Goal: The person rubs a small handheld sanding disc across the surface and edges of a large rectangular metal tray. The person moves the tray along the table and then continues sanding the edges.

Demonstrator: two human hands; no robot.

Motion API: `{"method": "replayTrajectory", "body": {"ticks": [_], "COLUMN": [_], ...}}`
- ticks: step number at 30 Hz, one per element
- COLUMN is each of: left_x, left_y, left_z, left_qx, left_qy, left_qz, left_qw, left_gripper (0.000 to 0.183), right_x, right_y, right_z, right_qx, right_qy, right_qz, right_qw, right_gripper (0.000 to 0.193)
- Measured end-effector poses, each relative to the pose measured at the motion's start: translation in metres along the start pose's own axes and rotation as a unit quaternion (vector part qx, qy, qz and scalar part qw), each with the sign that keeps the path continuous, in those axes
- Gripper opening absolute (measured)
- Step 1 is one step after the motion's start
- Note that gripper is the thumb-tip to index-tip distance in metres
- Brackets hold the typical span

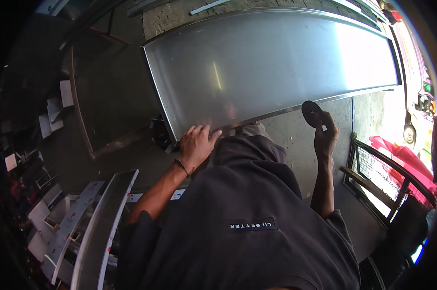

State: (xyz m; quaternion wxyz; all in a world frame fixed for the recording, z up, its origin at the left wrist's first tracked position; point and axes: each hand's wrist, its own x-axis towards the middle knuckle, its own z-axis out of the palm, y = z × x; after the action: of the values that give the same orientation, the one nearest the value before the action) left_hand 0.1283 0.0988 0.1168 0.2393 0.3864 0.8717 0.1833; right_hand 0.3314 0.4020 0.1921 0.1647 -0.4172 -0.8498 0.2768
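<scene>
In front of me lies a long stainless steel top (257, 63) with raised edges. My left hand (197, 143) rests on its near left corner, fingers stretched over the rim and thumb apart, holding nothing. To the right, off the near edge, my right hand (327, 133) is raised with a dark round abrasive disc (311, 114) pinched between thumb and fingers. A small hole shows at the disc's centre. The disc stands roughly on edge close to the steel rim; whether it touches cannot be told.
Long metal strips (100, 232) and panels are stacked at the lower left. A black mesh frame (373, 179) stands at the right, beside pink cloth (404, 162). A rusty bar frame (79, 106) is on the floor at the left. Bright light falls on the top's right end.
</scene>
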Motion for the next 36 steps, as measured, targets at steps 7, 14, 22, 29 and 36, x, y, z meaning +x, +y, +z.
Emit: {"method": "replayTrajectory", "body": {"ticks": [7,14,22,29,36], "left_x": [0.015,0.053,0.103,0.147,0.182], "left_y": [0.035,0.093,0.184,0.253,0.307], "left_z": [0.019,0.047,0.071,0.103,0.128], "left_qx": [-0.019,-0.021,0.02,0.029,-0.003], "left_qy": [-0.018,0.0,-0.031,-0.043,-0.084], "left_qz": [0.001,0.035,0.032,0.066,0.11], "left_qw": [1.0,0.999,0.999,0.996,0.99], "left_gripper": [0.045,0.05,0.052,0.052,0.049], "right_x": [0.026,0.077,0.146,0.167,0.164], "right_y": [0.016,0.044,0.114,0.151,0.174], "right_z": [-0.015,-0.032,-0.064,-0.081,-0.113], "right_qx": [-0.029,-0.047,0.01,0.076,0.105], "right_qy": [-0.011,-0.037,-0.064,-0.088,-0.021], "right_qz": [-0.049,-0.066,-0.072,-0.048,-0.106], "right_qw": [0.998,0.996,0.995,0.992,0.989], "right_gripper": [0.014,0.013,0.013,0.013,0.013]}}
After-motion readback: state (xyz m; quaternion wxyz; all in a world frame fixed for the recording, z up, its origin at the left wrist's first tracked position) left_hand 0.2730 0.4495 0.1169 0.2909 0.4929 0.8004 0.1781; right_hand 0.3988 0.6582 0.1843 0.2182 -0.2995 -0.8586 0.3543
